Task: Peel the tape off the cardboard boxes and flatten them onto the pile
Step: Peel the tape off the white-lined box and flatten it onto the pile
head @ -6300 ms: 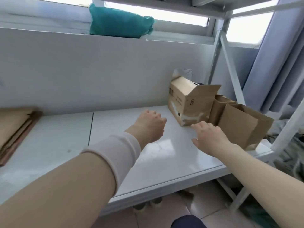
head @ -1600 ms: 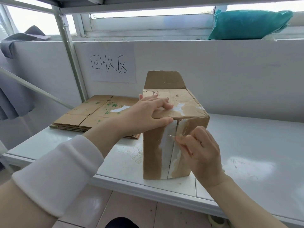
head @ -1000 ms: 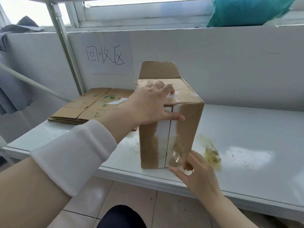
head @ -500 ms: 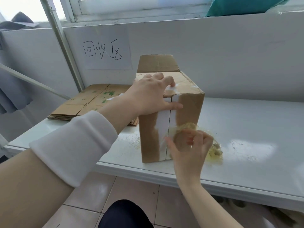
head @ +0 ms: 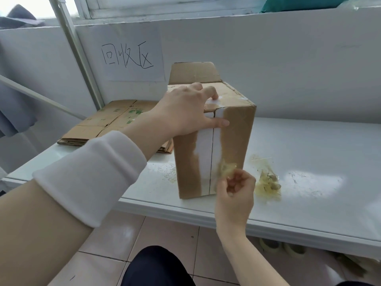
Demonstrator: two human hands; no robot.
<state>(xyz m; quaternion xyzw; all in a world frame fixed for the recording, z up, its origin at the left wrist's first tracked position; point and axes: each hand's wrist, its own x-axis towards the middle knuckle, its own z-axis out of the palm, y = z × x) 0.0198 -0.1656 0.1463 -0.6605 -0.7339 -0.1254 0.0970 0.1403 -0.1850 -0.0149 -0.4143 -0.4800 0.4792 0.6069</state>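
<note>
Down from the middle of the box's front face, the right grip (head: 235,190) has sunk toward the bench's front edge since half a second ago, while the left grip (head: 191,112) has stayed on the box top. The box (head: 235,137) is tall, plain brown corrugated card. It stands upright close to the front edge of the bench (head: 319,153), one rear flap raised, with a pale band running down both sides of the front seam. The left grip clamps the top front edge, fingers bent on the scuffed top panel and thumb laid flat across the front face. The right grip, at the box's lower front right corner, pinches a crumpled, yellowish, see-through strip of tape (head: 226,169) in its fingertips. The strip bunches just above them against the card. A similar wad (head: 268,182) of crinkled tape lies on the glossy white bench just right of the box. The pile (head: 107,124) of flattened card sits at the bench's back left, behind the left wrist and its soft white cuff (head: 92,174).
</note>
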